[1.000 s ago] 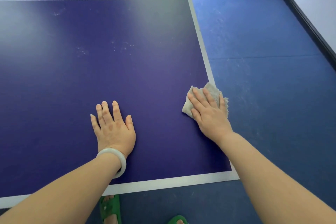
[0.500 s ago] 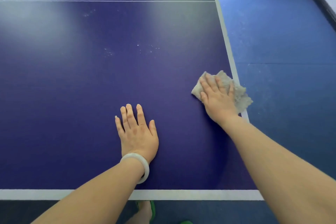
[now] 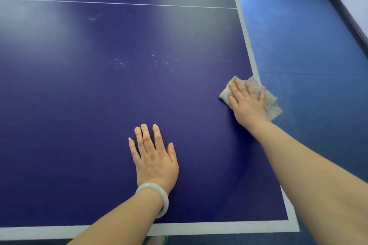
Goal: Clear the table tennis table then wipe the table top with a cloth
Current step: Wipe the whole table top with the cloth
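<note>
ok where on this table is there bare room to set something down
Bare table top stretches left of the left hand, up to the thin white line. Another free patch lies between the two hands. The only crowded spot is the white side edge, where the right hand presses the cloth, which overhangs it.

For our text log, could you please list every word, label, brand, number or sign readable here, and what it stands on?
None: no word, number, brand or sign can be read anywhere.
The table carries only white lines and pale specks; the cloth under the right hand, the bangle by the left hand and the floor are plain.
</note>
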{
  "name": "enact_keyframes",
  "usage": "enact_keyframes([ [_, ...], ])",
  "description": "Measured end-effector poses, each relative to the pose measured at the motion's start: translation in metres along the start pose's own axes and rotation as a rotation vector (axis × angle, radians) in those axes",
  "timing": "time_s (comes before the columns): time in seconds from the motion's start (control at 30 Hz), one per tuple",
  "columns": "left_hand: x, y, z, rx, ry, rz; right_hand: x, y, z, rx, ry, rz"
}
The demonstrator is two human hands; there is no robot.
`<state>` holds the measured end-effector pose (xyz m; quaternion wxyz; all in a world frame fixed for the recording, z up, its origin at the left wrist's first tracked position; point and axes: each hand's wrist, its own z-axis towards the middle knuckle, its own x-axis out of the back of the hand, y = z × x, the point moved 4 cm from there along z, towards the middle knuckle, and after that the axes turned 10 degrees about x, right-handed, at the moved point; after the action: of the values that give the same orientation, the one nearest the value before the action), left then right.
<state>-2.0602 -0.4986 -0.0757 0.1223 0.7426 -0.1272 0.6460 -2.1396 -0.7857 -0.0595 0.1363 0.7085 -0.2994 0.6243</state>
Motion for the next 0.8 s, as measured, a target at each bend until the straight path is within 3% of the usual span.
enact_keyframes([
  [0.07,0.000,0.000,0.000,-0.001,-0.012,-0.007,0.006,0.025,-0.008,-0.146,0.007,0.072],
  [0.13,0.000,-0.001,0.000,0.005,-0.007,-0.015,0.001,0.014,-0.021,-0.163,0.012,0.061],
  [0.37,0.002,0.000,0.000,0.000,-0.016,-0.017,-0.043,-0.099,-0.095,0.074,0.067,-0.072],
  [0.47,0.004,-0.001,-0.001,0.001,-0.019,-0.005,-0.051,-0.116,-0.122,0.164,0.052,-0.066],
  [0.57,0.004,0.000,0.001,0.006,-0.025,-0.005,-0.047,-0.075,-0.138,0.224,0.015,-0.095],
  [0.7,0.003,0.001,0.001,0.007,-0.035,0.000,-0.025,0.003,-0.111,-0.011,0.011,-0.054],
  [0.8,0.003,-0.001,0.000,0.010,-0.029,-0.011,-0.019,0.005,-0.114,0.084,-0.019,0.065],
])
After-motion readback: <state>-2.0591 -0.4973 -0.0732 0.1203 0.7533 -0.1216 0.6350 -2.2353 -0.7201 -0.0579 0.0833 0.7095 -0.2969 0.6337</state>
